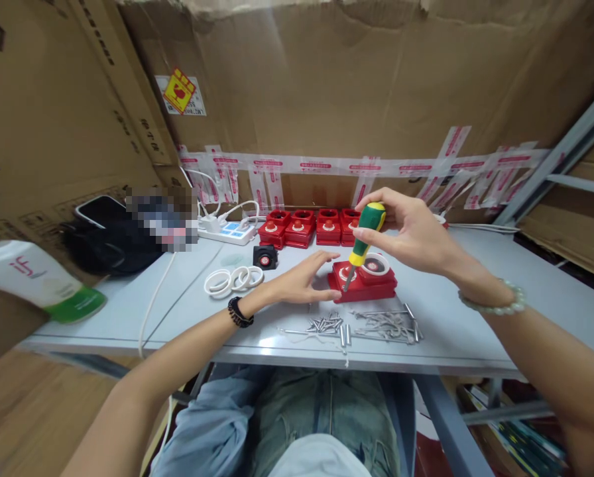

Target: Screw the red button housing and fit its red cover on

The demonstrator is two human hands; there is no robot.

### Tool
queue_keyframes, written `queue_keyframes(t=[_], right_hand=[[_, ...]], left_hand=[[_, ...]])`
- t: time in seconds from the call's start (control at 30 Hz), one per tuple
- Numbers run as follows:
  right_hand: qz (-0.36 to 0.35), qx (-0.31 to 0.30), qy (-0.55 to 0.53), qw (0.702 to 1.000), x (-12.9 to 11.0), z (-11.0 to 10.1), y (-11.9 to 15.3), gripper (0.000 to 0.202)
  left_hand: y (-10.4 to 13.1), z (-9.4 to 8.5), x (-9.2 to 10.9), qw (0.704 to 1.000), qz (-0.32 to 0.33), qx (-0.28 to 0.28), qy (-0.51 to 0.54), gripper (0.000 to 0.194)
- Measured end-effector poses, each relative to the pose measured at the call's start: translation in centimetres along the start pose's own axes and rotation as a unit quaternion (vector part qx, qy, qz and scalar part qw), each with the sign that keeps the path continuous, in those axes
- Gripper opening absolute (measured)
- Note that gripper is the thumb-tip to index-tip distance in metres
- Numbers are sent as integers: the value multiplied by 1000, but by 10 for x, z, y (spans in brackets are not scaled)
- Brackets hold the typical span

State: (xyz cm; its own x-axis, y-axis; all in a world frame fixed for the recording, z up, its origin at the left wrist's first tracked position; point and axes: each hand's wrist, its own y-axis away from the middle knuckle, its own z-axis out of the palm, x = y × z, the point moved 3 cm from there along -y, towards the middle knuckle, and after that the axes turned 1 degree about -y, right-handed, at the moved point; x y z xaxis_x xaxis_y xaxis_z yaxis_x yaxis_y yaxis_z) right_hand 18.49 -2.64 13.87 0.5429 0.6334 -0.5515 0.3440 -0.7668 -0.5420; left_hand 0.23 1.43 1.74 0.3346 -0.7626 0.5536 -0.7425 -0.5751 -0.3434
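In my right hand [401,228] is a green and yellow screwdriver [366,232], its shaft slanting down to the left end of a red device [369,290]. A white ring with a dark centre sits on the device's right part. My left hand [307,281] is at the device's left end, thumb and fingers apart, the thumb near or against its edge. Small screws [327,322], metal pins [345,335] and a pile of grey cords [386,324] lie just in front of the device.
Several red devices [299,228] stand in a row at the back beside a white power strip [230,232]. White rings [232,281] and a black square part [265,257] lie left of my left hand. A white and green bottle [33,278] is far left; cardboard [327,86] walls the back.
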Motion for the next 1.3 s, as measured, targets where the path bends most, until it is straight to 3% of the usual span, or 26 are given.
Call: queue_keyframes(t=[0.1, 0.23, 0.37, 0.47, 0.77, 0.83, 0.9, 1.0, 1.07, 1.13, 1.3], right_hand=[[-5, 10, 21, 1000, -1, 1, 0, 29], [3, 19, 37, 999, 1, 1, 0, 30], [7, 18, 39, 999, 3, 3, 1, 31], [8, 21, 51, 998, 1, 3, 1, 30], [-4, 19, 117, 993, -12, 7, 4, 26], [-9, 17, 187, 982, -16, 8, 3, 26], [2, 8, 295, 955, -19, 9, 2, 30], [35, -14, 442, 896, -23, 10, -3, 42], [37, -33, 472, 880, -26, 11, -6, 42], [21, -52, 459, 887, -29, 12, -8, 34], [-19, -93, 408, 908, -32, 13, -9, 24]], left_hand=[[-1, 3, 0, 999, -2, -34, 4, 72], [6, -15, 3, 995, -47, -78, -32, 60], [23, -35, 4, 954, -167, -235, -80, 57], [32, -40, 7, 927, -195, -314, -72, 46], [30, -26, 14, 927, -178, -330, -27, 13], [29, -26, 15, 936, -156, -316, -19, 11], [23, -25, 16, 960, -116, -251, -30, 20], [8, -18, 12, 995, -69, -67, -40, 57], [-3, -7, 9, 997, -64, 22, -41, 88], [-14, 7, 6, 997, -59, 41, -29, 97], [-25, 25, 6, 996, -86, 29, 22, 64]])
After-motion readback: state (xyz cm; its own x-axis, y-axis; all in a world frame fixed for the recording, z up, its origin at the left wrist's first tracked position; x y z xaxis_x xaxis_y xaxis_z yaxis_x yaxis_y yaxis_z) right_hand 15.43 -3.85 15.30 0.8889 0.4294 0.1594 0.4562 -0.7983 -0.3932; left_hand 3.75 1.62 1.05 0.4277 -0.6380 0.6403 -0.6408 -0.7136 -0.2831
